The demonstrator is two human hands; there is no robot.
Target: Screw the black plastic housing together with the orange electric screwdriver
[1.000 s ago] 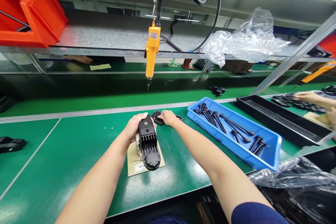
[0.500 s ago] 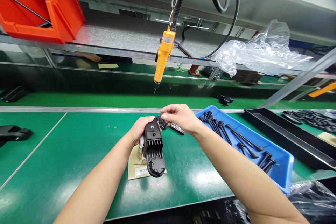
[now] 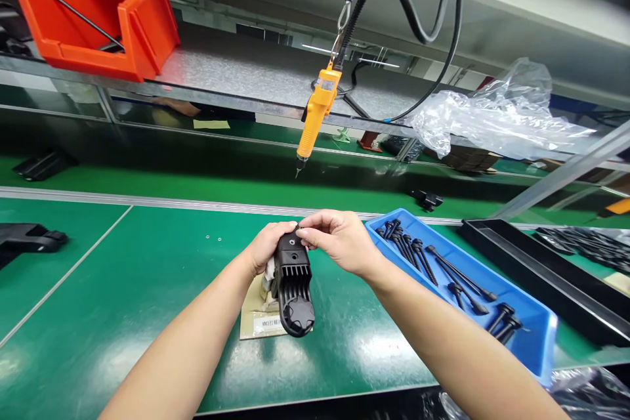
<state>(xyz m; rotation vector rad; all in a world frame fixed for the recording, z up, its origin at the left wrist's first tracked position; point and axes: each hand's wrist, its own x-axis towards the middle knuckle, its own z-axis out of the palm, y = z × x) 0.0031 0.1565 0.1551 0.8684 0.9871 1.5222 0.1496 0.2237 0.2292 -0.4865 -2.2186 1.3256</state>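
My left hand [image 3: 266, 248] grips the far end of a black ribbed plastic housing [image 3: 293, 285] that stands over a tan card [image 3: 256, 320] on the green bench. My right hand [image 3: 339, 238] hovers at the top of the housing, thumb and forefinger pinched together right above it; anything held between them is too small to make out. An orange electric screwdriver [image 3: 315, 113] hangs on a cable above and behind the hands.
A blue tray [image 3: 536, 335] with several black screws lies to the right, a long black tray [image 3: 566, 295] beyond it. A red bin [image 3: 103, 20] and a clear plastic bag [image 3: 492, 118] sit on the upper shelf. Black parts [image 3: 24, 237] lie at the left.
My right hand has left the small black screw tray behind the housing and come to the housing's top with fingers pinched. The left hand keeps its grip on the housing.
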